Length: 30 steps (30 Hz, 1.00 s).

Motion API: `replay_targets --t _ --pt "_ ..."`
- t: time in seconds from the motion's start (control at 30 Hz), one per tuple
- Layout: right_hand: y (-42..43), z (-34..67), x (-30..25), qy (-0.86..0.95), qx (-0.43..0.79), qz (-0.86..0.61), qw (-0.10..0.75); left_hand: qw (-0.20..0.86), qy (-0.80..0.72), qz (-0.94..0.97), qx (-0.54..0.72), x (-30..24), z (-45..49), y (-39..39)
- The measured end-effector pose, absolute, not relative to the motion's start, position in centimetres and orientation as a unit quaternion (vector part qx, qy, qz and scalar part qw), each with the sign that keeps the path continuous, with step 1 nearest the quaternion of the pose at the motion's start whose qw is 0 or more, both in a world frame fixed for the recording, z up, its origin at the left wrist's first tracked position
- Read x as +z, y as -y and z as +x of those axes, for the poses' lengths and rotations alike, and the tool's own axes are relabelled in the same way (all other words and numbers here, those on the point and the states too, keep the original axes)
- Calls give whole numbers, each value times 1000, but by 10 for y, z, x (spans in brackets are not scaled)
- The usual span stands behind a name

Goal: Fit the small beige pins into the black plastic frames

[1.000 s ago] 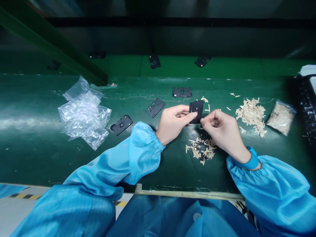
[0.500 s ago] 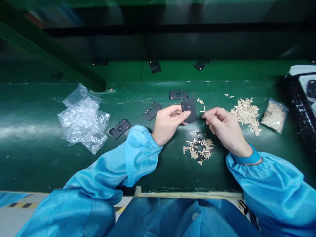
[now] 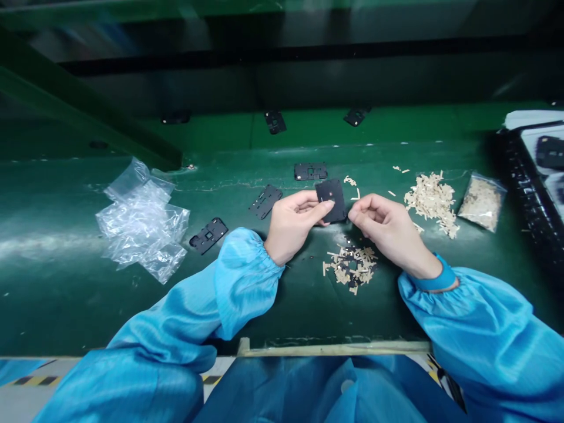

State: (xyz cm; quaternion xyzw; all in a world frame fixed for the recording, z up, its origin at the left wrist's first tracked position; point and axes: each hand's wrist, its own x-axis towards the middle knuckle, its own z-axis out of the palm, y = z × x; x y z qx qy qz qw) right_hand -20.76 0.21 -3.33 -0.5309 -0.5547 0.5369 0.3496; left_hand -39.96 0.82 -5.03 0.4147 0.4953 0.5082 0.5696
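Observation:
Between thumb and fingers, my left hand (image 3: 296,222) grips a thin black plastic plate (image 3: 333,197), held up above the bench. My right hand (image 3: 388,226) is beside the plate's right edge with its fingertips pinched together; whatever sits in the pinch is too small to make out. Below the hands lies a mixed pile of beige and black bits (image 3: 352,267). Further right is a heap of small beige strips (image 3: 432,200). A few loose beige strips (image 3: 350,181) lie just behind the plate.
Similar black plates lie behind and left of my hands, including one plate (image 3: 311,171) and another plate (image 3: 208,235). Clear plastic bags (image 3: 143,226) are piled at left. A bag of beige pieces (image 3: 482,202) and a black tray (image 3: 526,176) are at right. A green post (image 3: 92,117) slants at upper left.
My right hand has come closer to the lower right edge of the black plate. My left hand still holds the plate. The whole view has shifted slightly.

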Motion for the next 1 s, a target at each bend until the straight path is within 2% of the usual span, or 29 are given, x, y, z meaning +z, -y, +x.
replay_targets --t 0.47,0.83,1.0 --pt "-3 -207 -31 559 583 -477 346 595 -488 421 481 -50 -404 -7" --pt "-1 -203 -32 493 676 -458 301 663 -438 403 455 -49 -409 -8" --pt "0 -202 -36 465 716 -419 307 674 -431 392 455 -47 -408 -8"
